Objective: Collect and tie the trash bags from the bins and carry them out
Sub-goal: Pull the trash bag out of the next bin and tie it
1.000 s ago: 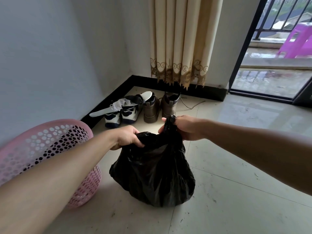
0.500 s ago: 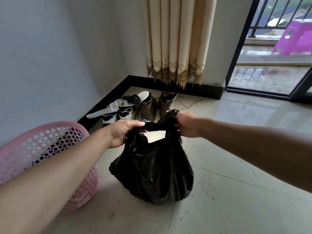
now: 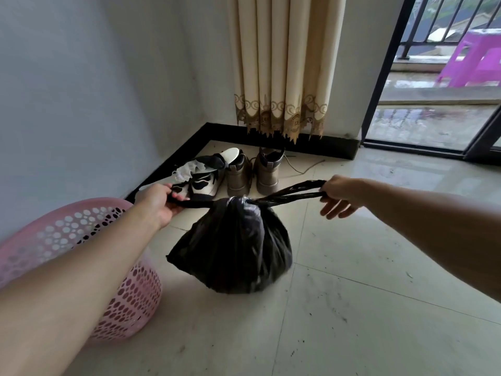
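Observation:
A full black trash bag point(image 3: 233, 248) sits on the tiled floor in front of me, its neck cinched into a knot at the top. Two twisted black handle strips stretch sideways from that knot. My left hand point(image 3: 160, 203) grips the left strip, pulled out to the left. My right hand point(image 3: 340, 194) pinches the right strip between thumb and forefinger, with its other fingers loosely spread below. A pink perforated plastic bin point(image 3: 89, 270) stands at the lower left, partly hidden behind my left forearm.
Several shoes point(image 3: 238, 176) stand against the black skirting in the corner, under a cream curtain point(image 3: 282, 71). A dark-framed sliding door point(image 3: 385, 77) on the right gives onto a wet balcony with a purple stool point(image 3: 477, 61). Pale floor tiles point(image 3: 352, 308) spread to the right.
My hands have pulled apart, left going left and right going right. The bag's mouth, open before, has drawn tight into a knot with the handles stretched taut.

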The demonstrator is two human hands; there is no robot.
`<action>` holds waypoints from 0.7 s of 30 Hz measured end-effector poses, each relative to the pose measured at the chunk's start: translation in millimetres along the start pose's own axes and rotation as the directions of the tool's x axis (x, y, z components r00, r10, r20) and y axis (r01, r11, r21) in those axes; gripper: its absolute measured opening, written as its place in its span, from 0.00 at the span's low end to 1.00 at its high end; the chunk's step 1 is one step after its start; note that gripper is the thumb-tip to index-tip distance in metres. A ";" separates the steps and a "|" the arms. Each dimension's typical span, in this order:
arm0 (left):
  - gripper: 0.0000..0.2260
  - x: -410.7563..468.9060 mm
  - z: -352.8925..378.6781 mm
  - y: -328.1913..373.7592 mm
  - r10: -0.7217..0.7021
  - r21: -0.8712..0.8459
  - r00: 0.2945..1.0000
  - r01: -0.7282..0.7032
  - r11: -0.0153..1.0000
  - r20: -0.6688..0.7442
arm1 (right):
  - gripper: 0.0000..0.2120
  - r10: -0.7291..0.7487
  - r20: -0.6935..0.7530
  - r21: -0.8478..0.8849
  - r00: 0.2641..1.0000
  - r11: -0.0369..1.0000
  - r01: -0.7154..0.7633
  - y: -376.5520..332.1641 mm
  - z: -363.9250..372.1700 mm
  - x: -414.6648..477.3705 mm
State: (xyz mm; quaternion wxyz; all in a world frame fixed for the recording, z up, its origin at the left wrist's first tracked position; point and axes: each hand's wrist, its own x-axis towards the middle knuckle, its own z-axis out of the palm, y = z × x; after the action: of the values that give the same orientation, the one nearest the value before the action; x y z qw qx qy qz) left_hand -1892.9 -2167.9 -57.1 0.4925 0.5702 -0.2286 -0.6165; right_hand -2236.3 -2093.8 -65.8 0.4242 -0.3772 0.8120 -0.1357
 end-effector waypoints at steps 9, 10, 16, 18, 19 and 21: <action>0.09 -12.1 17.8 -27.1 0.258 0.793 0.849 -0.524 0.311 0.460 | 0.18 -0.073 0.011 0.734 0.997 0.678 0.041 -27.8 -0.8 2.8; 0.12 -15.8 16.4 -31.3 0.223 0.826 0.823 -0.554 0.108 0.523 | 0.18 -0.073 -0.010 0.767 0.997 0.639 0.054 -31.3 -1.0 3.3; 0.24 -31.1 15.7 -33.8 0.259 0.731 0.689 -0.671 -0.126 0.677 | 0.17 0.045 -0.128 0.736 0.991 0.674 0.065 -21.6 -14.4 18.5; 0.25 -29.4 16.3 -35.4 0.243 0.725 0.688 -0.678 -0.121 0.684 | 0.16 0.090 -0.133 0.728 0.987 0.684 0.036 -11.8 -21.7 23.8; 0.25 -28.4 14.8 -36.7 0.233 0.732 0.697 -0.667 -0.138 0.679 | 0.16 0.107 -0.127 0.729 0.986 0.684 0.020 -7.6 -25.0 25.4; 0.25 -28.1 12.8 -39.6 0.213 0.747 0.716 -0.642 -0.172 0.665 | 0.17 0.127 -0.117 0.732 0.985 0.681 -0.001 -2.4 -30.7 29.9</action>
State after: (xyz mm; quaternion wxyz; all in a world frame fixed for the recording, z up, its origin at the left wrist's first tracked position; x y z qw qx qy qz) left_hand -1922.3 -2130.8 -73.9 0.0923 0.5179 -0.8373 -0.1487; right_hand -2270.0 -2120.3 -63.6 0.4780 -0.1367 0.7344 -0.4621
